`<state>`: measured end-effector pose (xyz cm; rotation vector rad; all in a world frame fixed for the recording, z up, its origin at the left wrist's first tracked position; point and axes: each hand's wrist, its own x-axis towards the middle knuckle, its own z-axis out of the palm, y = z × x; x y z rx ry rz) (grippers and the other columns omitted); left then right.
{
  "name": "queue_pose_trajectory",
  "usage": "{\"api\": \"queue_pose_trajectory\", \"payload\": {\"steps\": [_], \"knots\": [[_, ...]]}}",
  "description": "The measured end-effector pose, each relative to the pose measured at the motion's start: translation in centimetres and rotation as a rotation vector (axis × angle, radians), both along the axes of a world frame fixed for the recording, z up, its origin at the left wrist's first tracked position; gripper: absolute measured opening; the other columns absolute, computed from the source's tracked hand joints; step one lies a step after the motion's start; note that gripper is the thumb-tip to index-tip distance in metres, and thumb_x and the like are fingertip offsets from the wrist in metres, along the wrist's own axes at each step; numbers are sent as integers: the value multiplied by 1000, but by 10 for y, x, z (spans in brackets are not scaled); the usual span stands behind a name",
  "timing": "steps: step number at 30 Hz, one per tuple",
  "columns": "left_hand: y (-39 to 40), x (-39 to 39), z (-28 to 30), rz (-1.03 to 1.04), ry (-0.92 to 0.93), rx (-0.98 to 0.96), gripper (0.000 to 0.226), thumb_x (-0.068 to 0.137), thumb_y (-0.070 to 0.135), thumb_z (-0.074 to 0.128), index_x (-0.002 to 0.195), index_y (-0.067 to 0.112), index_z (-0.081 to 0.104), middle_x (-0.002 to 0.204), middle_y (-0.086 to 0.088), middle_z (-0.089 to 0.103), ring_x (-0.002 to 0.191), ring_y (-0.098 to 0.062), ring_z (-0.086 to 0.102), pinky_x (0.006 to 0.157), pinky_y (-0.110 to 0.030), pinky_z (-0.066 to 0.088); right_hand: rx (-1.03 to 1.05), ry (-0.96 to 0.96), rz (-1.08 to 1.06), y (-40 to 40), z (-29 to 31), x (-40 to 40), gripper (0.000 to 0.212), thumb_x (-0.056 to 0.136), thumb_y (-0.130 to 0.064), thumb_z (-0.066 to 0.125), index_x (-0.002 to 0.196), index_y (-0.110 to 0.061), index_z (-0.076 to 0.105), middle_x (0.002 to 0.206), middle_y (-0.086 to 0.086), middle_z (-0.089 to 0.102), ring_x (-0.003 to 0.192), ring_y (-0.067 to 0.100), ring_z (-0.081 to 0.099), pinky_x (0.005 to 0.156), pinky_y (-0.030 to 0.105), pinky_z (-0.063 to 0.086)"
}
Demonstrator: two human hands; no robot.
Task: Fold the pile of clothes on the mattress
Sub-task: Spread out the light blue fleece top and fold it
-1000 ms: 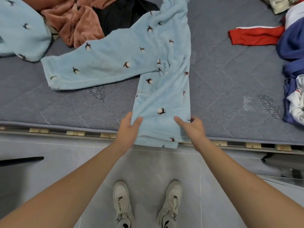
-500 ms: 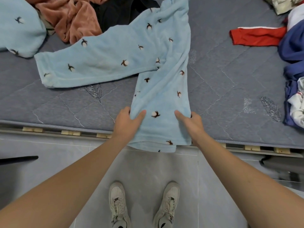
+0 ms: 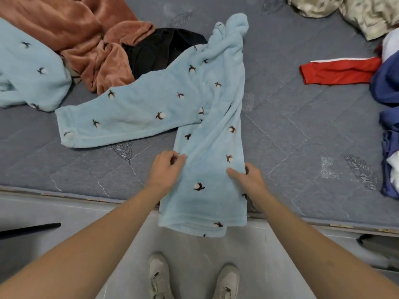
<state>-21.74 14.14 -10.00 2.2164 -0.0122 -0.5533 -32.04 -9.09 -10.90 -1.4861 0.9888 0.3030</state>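
Both hands are working further up the near leg of the blue pants (image 3: 207, 117) than 1 s ago: then they were sitting almost at the mattress (image 3: 302, 134) edge, near the hem, and now more of the leg is hanging over the edge toward the floor. The left hand (image 3: 165, 169) is pinching the leg's left edge with curled fingers; the right hand (image 3: 248, 176) is gripping the right edge, thumb lying on top, fingers tucked under the cloth (not visible, so I'm judging the wrap from the thumb alone). Meaning for the task: I'm reading this as straightening or dragging the pants toward the person before the 1st fold, so folding proper is not yet starting. The pants are lying mid-mattress in an inverted V, 1 leg running left, 1 leg running down to the hands, waist bunched at the far end. Counting what's showing: 2 hands, 1 pair of blue pants, 1 matching blue piece (image 3: 28, 74) at far left, 1 brown fleece heap (image 3: 82, 35) (could be more than 1 garment, can't tell), 1 black item (image 3: 159, 50) peeking out behind it, 1 red piece (image 3: 339, 72), 1 navy-and-white bunch (image 3: 388, 89) at right edge, 1 pale patterned heap (image 3: 354, 11) top right, 2 shoes (image 3: 159, 277) on the floor. Nothing is looking folded yet.
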Motion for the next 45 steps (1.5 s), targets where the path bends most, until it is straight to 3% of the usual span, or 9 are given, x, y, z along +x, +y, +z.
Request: {"api": "queue_pose_trajectory", "payload": {"steps": [5,9,14,17,21,26,33,38,45], "knots": [[-61,79,0,131,315,-239,35,105,38,54,94,10,70,92,1,71,83,-14,63,70,-27,47,46,-25,-51,-14,0,65,44,89,-42,80,122,-18,63,109,0,75,92,18,74,67,31,58],[-94,119,-12,553,592,-610,29,102,34,64,101,5,68,76,-6,75,61,-15,70,58,-28,58,17,-33,-159,-22,-8,117,52,88,-49,79,122,-16,59,109,2,73,94,20,73,74,35,59],[-103,138,-27,900,489,-812,39,97,30,73,125,5,65,117,-17,75,103,-33,74,78,-46,65,20,-88,-175,-25,-8,150,27,96,-36,73,114,-17,67,104,0,77,90,18,75,75,33,61],[-78,154,-28,832,392,-816,33,102,25,67,128,4,64,118,-14,73,105,-30,73,78,-43,65,-48,-101,-170,-29,-12,151,10,103,-29,64,108,-21,68,105,-1,76,91,17,74,75,33,60],[-32,184,-23,787,179,-657,19,101,25,67,108,6,64,110,-7,73,101,-22,73,74,-34,65,-208,-120,-154,-36,-18,135,28,103,-30,61,129,-21,66,115,-6,74,105,17,71,91,41,58],[-12,199,-34,759,51,-512,24,97,31,73,93,10,62,96,-12,69,90,-23,70,80,-51,64,-261,-52,-87,-33,-31,128,27,98,-34,66,120,-19,67,112,-1,75,102,22,72,93,53,59],[-27,154,-21,451,380,-491,37,97,50,67,105,15,72,88,-4,79,77,-22,76,68,-39,65,-58,-16,-129,-35,-21,129,51,76,-49,85,117,-22,72,105,-3,80,95,20,77,87,48,63],[-39,120,-20,246,620,-408,34,91,40,78,111,12,76,103,-5,79,95,-27,74,75,-39,63,116,25,-105,-28,-6,106,36,86,-38,84,112,-15,75,100,4,81,89,24,79,80,43,64],[-31,121,-30,305,145,-417,9,104,25,64,107,23,71,97,13,73,85,4,67,74,-18,56,-42,-46,-9,-28,-5,87,20,93,-32,78,101,-14,76,87,2,81,77,18,78,64,31,64]]}}
